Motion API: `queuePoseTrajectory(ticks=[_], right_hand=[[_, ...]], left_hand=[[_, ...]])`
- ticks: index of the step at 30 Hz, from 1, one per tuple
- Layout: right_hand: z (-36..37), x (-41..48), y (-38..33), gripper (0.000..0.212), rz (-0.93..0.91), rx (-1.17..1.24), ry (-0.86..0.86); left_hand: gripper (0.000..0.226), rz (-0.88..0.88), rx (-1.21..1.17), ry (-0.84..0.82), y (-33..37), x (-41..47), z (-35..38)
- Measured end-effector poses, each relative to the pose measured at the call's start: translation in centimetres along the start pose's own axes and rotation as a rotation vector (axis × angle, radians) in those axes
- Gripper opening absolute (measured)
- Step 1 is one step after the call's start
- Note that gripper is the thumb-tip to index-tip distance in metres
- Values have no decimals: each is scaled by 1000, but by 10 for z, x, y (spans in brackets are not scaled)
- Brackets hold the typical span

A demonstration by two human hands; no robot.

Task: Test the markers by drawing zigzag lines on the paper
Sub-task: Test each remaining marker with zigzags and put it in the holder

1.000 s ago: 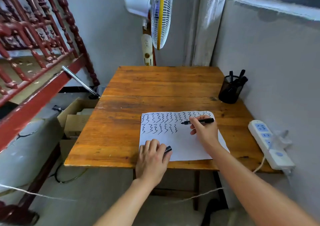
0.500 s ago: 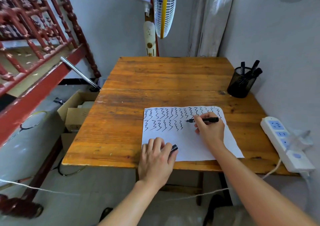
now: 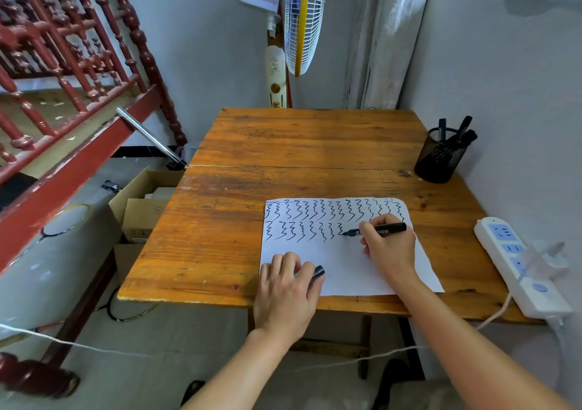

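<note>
- The wooden table (image 3: 283, 145) fills the middle of the scene, pushed into the corner of the room, with a standing fan (image 3: 302, 22) just behind its far edge at twelve o'clock.
- The sheet of paper (image 3: 340, 271) lies flat at the table's near edge, around five o'clock from the table's centre. One full row of black zigzags runs across its top, and a second row below stops partway along.
- A white power strip (image 3: 516, 261) sits at the table's right edge, at three o'clock from the paper.
- A black mesh pen cup (image 3: 436, 157), markers sticking out, stands by the wall at one o'clock from the paper.
- The left hand (image 3: 285, 296) presses down on the paper's near-left corner, fingers curled around a black cap (image 3: 318, 272) poking out past the knuckles.
- The right hand (image 3: 389, 247) rests on the paper's right side, fingers pinched tight on the black marker (image 3: 374, 229).
- That marker lies nearly level, pointing to nine o'clock, tip touching the paper at the end of the second zigzag row.
</note>
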State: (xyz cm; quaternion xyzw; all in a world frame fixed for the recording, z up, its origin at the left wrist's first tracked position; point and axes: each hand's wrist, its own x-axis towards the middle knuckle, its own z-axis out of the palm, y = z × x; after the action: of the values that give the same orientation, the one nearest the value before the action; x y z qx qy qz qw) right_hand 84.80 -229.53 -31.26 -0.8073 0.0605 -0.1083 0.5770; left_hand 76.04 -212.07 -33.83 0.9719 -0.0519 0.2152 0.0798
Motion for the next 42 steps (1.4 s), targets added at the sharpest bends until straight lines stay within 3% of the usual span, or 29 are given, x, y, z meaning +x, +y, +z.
queuePoseTrajectory(ticks=[7, 11, 17, 20, 23, 32, 38, 42], right_hand=[[-5, -4, 1, 10, -10, -25, -19], [-6, -12, -9, 11, -43, 69, -156], [-37, -8, -25, 15, 77, 247, -29], [-52, -20, -37, 9, 147, 325, -38], [-68, -40, -54, 24, 160, 374, -60], [-96, -105, -110, 33, -32, 452, -135], [-110, -124, -122, 25, -92, 448, -154], [-118, -133, -130, 33, -88, 436, -317]], left_hand=[[27, 5, -8, 2, 0, 0, 0], [28, -1, -13, -6, 0, 0, -1], [31, -20, -53, -54, -1, 1, -5], [25, -64, -195, -82, -1, 4, -10], [20, -139, -454, -63, 7, 4, -28], [17, -117, -1037, -155, 47, -23, -112], [20, -66, -1093, -154, 57, -40, -137], [23, -23, -1073, -281, 62, -41, -157]])
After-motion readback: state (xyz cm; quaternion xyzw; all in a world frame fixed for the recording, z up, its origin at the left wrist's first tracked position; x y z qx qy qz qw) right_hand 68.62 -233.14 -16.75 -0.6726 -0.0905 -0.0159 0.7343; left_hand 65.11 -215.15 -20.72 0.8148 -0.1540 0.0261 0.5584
